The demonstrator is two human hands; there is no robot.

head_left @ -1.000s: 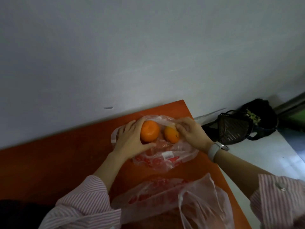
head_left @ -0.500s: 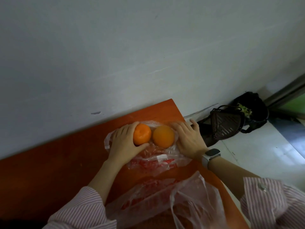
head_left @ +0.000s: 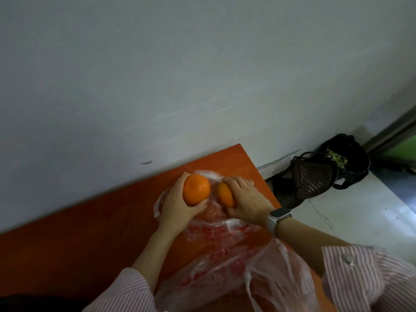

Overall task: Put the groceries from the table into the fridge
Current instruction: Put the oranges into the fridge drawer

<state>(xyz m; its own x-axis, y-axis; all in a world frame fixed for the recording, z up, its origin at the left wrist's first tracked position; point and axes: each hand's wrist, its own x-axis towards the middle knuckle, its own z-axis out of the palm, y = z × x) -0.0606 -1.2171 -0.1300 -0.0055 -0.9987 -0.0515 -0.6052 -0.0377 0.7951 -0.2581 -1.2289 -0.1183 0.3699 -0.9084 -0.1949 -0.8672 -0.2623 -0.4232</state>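
No text can be read anywhere. The plastic bag (head_left: 216, 230) on the table carries red printing. It is too blurred to make out.

left hand (head_left: 177, 208) grips larger orange (head_left: 196, 189) | right hand (head_left: 248, 202) grips smaller orange (head_left: 225, 195), partly hidden by fingers | both just above a clear plastic bag (head_left: 216, 226) on orange table (head_left: 78, 244) | second bag (head_left: 258, 280) nearer | dark basket (head_left: 313, 176) on floor, contents probably greens
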